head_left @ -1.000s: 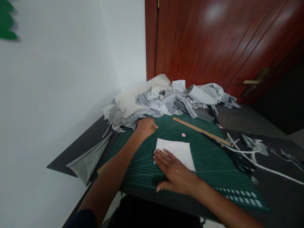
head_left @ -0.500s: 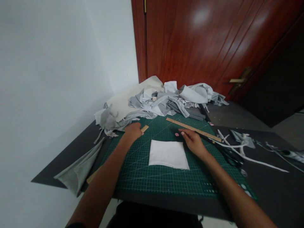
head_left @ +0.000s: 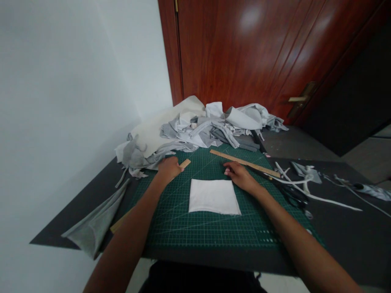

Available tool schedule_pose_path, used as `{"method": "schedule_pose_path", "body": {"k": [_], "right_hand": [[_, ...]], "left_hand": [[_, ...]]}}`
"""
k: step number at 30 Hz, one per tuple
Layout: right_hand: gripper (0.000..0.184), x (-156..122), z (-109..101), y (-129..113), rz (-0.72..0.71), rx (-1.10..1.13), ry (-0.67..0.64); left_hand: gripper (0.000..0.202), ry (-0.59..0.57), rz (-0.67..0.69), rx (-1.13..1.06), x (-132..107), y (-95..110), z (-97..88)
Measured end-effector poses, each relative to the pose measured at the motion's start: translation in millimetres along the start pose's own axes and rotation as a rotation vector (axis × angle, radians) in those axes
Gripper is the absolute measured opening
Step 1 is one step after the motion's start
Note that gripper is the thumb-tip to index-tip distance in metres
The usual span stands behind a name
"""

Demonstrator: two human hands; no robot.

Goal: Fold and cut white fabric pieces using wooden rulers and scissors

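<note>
Got a white fabric square [head_left: 214, 196] lying flat mid-way across the green cutting mat [head_left: 210, 234], edges roughly lined up with the grid. Got the left hand [head_left: 169, 167] curled shut over the far end of a short wooden stick [head_left: 185, 163], long axis slanting from near left to far right, sitting a bit apart from the square's far left corner. Got the right hand [head_left: 241, 176] resting loose with fingers stretched out, pinching nothing visible, right at the square's far right corner, so the nearer of the two. Can't tell about actual contact. Also seeing a long wooden ruler [head_left: 244, 162] just beyond those fingertips, scissors [head_left: 293, 195] further right, and a heap of grey scraps [head_left: 198, 130] along the far edge.
</note>
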State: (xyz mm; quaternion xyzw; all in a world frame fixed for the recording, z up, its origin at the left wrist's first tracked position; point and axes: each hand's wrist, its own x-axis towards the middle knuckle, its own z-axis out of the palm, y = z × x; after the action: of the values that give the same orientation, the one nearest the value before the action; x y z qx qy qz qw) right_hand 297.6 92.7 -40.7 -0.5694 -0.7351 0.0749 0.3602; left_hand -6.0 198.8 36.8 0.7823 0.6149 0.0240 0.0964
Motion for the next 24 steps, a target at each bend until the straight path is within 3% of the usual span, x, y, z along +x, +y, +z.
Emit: {"method": "schedule_pose_path", "body": {"k": [13,16,19,22,24], "right_hand": [[0.023,-2.6,-16.9,26.9,0.087,-0.296,0.093],[0.021,-3.0,-20.4,26.7,0.138,-0.287,0.179],[0.015,-0.2,-21.9,17.2,0.2,-0.118,0.313],[0.015,3.7,-17.0,-5.6,0.286,0.303,0.41],[0.022,3.9,-11.6,-26.4,0.372,0.598,0.418]], "left_hand": [[0.017,0.029,0.052,-0.048,-2.5,9.5,7.3],[0.017,0.033,0.086,-0.082,-2.0,10.0,8.8],[0.02,0.061,0.113,-0.112,1.4,7.0,6.5],[0.025,0.137,0.177,-0.248,5.8,2.5,-1.4],[0.026,0.153,0.243,-0.476,7.2,1.1,-9.0]]}}
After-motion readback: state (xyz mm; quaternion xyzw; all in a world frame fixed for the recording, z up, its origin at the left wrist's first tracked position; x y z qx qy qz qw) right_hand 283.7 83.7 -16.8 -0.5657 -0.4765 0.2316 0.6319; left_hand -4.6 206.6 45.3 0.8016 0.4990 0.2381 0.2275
